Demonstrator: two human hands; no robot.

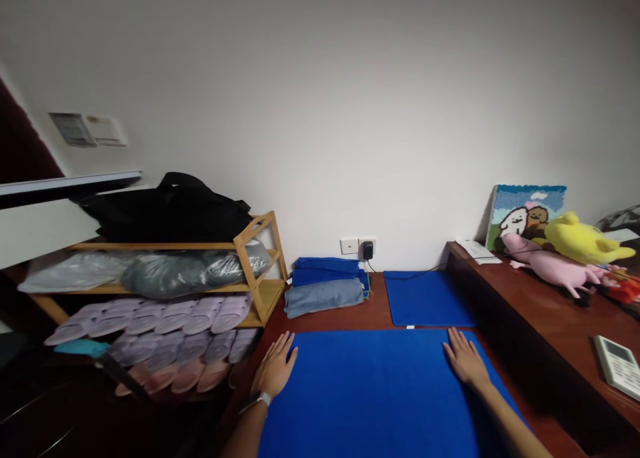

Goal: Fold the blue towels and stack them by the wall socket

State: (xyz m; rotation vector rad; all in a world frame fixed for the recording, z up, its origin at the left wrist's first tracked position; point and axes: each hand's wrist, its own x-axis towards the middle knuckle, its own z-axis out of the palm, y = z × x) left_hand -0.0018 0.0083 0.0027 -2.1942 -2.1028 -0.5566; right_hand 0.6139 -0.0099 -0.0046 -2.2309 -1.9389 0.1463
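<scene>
Both hands lie open and flat, palms down, fingers spread, on a large blue towel (375, 398) spread on the reddish-brown wood floor (340, 321) at the bottom centre of the frame. Neither hand grips anything. The left hand (274, 370), with a pale wristband (261, 399), rests at the towel's upper left corner, and the right hand (465, 359) rests near its top edge, towards the right.

Just beyond the towel lies a smaller blue mat (427, 298), nearly touching its top edge. To that mat's left sit folded blue towels (326, 270) stacked on a folded grey-blue towel (324, 298), below a wall socket with a black plug adapter (368, 250).

At left stands a bamboo shoe rack (260, 261) holding lilac slippers (150, 318) and grey bagged items (165, 275), with a black bag (170, 211) on top. At right, a dark wooden desk (550, 318) carries a yellow plush toy (585, 239), a pink plush toy (550, 266), a woollen picture (525, 211) and a white remote control (617, 366).
</scene>
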